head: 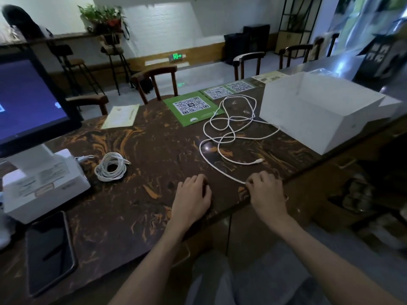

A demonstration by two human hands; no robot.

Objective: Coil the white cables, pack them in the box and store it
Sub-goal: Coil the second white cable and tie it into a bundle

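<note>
Cables are the business: one white cable (111,166) already lies coiled at about nine o'clock on the marbled counter (154,146), while the loose cable (231,128) sprawls in tangled loops at one o'clock, running beside the white box (319,113) at two o'clock. The right hand (265,190) pinches its near end between fingertips, and the left hand (192,192) rests flat, fingers loosely curled, gripping nothing. Pulling now risks tightening the crossed loops into a knot, or whipping the free plug (259,160) across the counter.

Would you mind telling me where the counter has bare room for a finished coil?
Bare between the coiled cable and the loose cable, ahead of the left hand. Crowded by the white box and QR placards.
</note>
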